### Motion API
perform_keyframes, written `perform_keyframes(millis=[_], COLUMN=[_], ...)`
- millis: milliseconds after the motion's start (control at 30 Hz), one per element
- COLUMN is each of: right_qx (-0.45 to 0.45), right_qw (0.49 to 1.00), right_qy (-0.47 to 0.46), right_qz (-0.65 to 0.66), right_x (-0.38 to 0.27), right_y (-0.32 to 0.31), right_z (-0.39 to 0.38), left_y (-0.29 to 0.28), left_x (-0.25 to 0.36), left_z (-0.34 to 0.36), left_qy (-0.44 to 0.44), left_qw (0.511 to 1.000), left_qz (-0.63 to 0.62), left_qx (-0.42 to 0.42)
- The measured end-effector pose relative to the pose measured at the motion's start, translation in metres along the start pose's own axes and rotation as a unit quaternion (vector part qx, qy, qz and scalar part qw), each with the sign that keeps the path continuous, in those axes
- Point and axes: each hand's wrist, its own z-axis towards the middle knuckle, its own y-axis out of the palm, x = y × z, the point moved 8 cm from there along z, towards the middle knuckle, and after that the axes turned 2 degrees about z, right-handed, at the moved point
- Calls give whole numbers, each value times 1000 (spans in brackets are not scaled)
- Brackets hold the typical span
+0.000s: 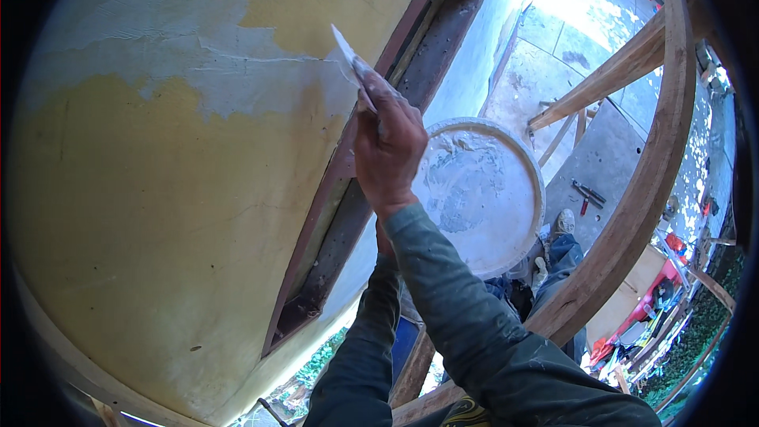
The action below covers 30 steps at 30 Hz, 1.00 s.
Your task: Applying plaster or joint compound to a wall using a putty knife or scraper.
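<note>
- Pale flat blade (343, 46): held up close to the wall beside the window frame, its tip directed up and left; thin, seen nearly edge-on. Whether it touched the wall could not be told.
- Handling, as judged: light; stiff along the body, perhaps slightly springy at the edge; slippery if the whitish smears were wet; the thin edge liable to nick. Best hold: low on the rear part, fingers clear of the edge.
- Right grip (389, 138): bare hand, closed around the rear of the blade, fingers dusted white; any handle was hidden inside it.
- Left grip (384, 239): mostly concealed behind the right wrist; whether it was open or holding anything could not be told.
- Sleeves (455, 289): grey-green cloth, creased, pale-specked.
- Wall (150, 237): matt yellow, finely cracked; bearing an irregular whitish-grey coat (245, 67) with a raised ridge.
- Window frame (444, 41): reddish-brown, straight-edged, recessed, littered with crumbs.
- Round tub (541, 182): pale, broad-rimmed, below and right of the right grip; inside, whitish paste (466, 178), streaked and uneven.
- Timber rail (672, 119): raw brown wood, visible grain, bowed by the lens.
- Plier-like tool (587, 194): dark, with some red; lying on grey concrete (613, 150).
</note>
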Motion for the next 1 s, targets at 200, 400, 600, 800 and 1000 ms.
perform_keyframes(millis=[200, 400, 600, 800, 1000], right_qx=[-85, -208, -76, -90, -95], right_qw=[994, 975, 952, 959, 974], right_qy=[-41, -75, 266, 251, 183], right_qz=[-63, -7, 129, 93, 96], right_x=[-18, -29, 47, 43, -5], right_y=[35, -3, -23, 6, 15], right_z=[-35, -85, -34, 1, 13], left_y=[12, -9, 18, 17, 6], left_x=[18, -32, -13, -23, 24], left_z=[4, 12, -4, -1, -25], left_qy=[27, -20, 14, -57, -88], left_qw=[1000, 981, 999, 980, 995], left_qz=[9, 194, 20, -189, -26], left_qx=[-8, -13, -36, -40, -49])
